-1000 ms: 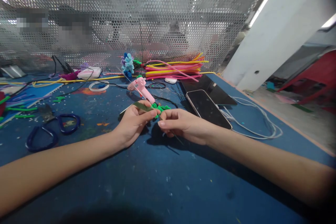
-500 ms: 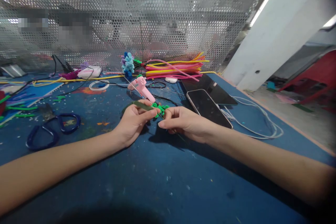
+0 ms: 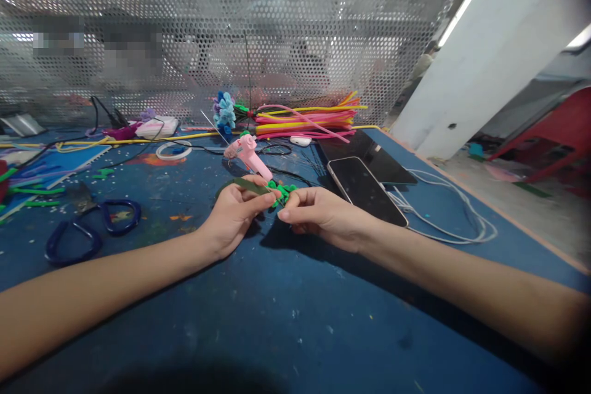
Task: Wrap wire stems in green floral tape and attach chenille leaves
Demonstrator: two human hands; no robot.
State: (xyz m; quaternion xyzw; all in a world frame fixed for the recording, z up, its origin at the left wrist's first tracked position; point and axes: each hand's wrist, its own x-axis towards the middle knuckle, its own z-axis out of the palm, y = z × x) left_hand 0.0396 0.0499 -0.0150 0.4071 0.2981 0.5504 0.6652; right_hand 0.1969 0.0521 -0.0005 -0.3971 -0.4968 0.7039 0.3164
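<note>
My left hand [image 3: 237, 215] is closed in a pinch on a flat dark green strip [image 3: 252, 187], which looks like floral tape. At its fingertips is a bunch of bright green curled pipe cleaner [image 3: 281, 191]. My right hand [image 3: 318, 212] has its thumb and forefinger pinched together at the lower right side of this bunch. What exactly sits between those fingertips is mostly hidden. Just beyond the hands lies a pink glue gun [image 3: 249, 154]. A thin wire [image 3: 212, 124] slants up and left past its nozzle.
Blue-handled pliers [image 3: 92, 228] lie left on the blue table [image 3: 258, 320]. To the right are a phone [image 3: 364, 188], a dark tablet [image 3: 388, 163] and a white cable [image 3: 480, 221]. Colourful pipe cleaners [image 3: 309, 123] and blue fuzzy flowers [image 3: 225, 111] lie before a perforated metal screen [image 3: 277, 24].
The thin wire now reaches farther up and left, beyond the glue gun. A dark thin end below my right hand no longer shows clearly. Both hands stay in nearly the same place.
</note>
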